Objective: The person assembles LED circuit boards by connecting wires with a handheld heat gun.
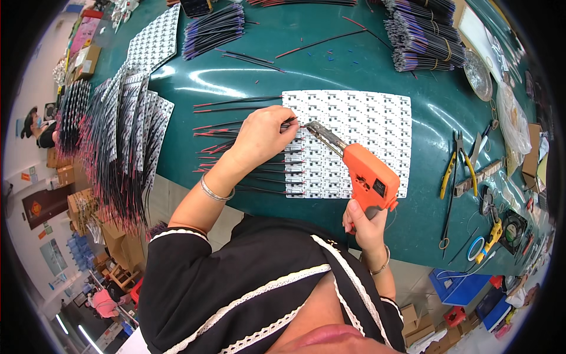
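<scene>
The dark green table fills the view from nine to three o'clock. At its centre I see the white panel of small circuit boards, with black-and-red wire leads fanning from its nine o'clock edge. Stacks of finished wired panels stand at nine o'clock, bundled wires at one o'clock, and pliers and cutters at three o'clock. The orange soldering gun lies at five o'clock of the panel, its metal tip slanting up toward eleven o'clock onto the panel's left columns. My right hand is wrapped closed around the gun's grip, wrist low near the table edge. My left hand, forearm reaching in from seven o'clock, pinches one wire between thumb and fingertips, holding its end just beside the tip. I judge the step to be soldering a lead to a pad; the next move calls for steady contact, then shifting to the adjoining pad.
</scene>
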